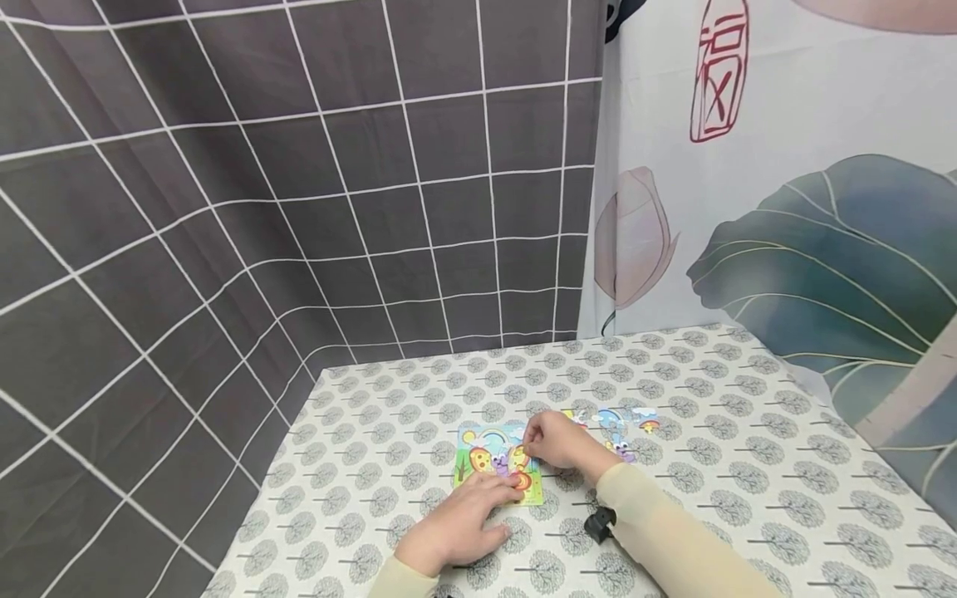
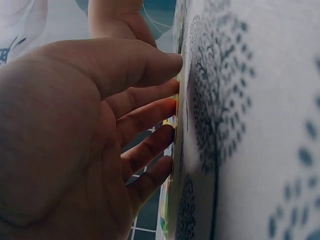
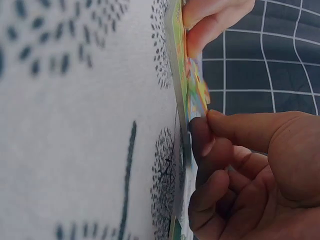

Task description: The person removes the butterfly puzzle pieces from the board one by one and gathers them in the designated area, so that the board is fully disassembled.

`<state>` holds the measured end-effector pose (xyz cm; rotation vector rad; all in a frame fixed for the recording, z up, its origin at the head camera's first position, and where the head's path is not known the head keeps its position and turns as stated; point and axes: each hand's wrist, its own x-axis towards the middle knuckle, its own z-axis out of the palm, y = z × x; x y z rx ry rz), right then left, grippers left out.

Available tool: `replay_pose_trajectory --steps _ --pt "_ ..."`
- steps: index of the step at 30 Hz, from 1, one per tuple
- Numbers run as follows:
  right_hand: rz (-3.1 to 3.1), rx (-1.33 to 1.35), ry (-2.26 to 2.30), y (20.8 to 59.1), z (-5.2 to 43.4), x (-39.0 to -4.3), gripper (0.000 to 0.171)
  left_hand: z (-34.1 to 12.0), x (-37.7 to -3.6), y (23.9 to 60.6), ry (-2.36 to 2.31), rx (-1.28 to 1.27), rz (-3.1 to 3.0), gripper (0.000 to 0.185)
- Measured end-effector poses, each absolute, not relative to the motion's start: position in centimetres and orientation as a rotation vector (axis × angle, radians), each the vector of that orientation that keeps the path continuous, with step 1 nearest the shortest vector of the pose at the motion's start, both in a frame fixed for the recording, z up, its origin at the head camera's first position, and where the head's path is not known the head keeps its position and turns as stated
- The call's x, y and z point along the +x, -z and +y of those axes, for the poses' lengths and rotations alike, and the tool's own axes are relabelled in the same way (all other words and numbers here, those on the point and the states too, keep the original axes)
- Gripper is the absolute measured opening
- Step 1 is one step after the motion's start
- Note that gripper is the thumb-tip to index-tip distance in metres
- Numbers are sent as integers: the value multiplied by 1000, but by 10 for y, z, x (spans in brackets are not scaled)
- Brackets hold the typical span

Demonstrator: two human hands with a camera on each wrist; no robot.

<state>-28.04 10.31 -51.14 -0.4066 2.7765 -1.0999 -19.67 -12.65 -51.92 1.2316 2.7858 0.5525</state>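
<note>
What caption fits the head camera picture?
Two hands, left hand and right hand, work on a colourful puzzle board.

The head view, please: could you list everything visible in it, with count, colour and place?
Puzzle board: one, colourful cartoon picture with a green border, lying flat on the table in front of the person.
Puzzle piece: one, colourful, pinched over the board's right part.
Loose puzzle pieces: several, blue and multicoloured, on the cloth just right of the board; exact count unclear.
Tablecloth: one, white with grey tree print, covering the table.
Grid backdrop: dark grey with white lines, left and behind.
Leaf-print curtain: white with green leaves and a red mark, right.
Wrist strap: one, black, on the right forearm.
Left hand: fingertips pressing the board's near edge.
Right hand: pinching the piece.
</note>
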Motion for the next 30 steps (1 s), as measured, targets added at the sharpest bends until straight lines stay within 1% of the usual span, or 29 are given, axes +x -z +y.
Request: replay_pose_trajectory --steps 5,18,30 --pt "2718 -346 1134 512 101 -281 17 -127 -196 520 -548 1233 2786 50" --pt "2721 -326 1176 512 107 -283 16 -128 -197 519 -567 1214 2772 54" --pt "2681 -317 1274 509 129 -279 14 -129 -198 522 -622 1219 2776 52"
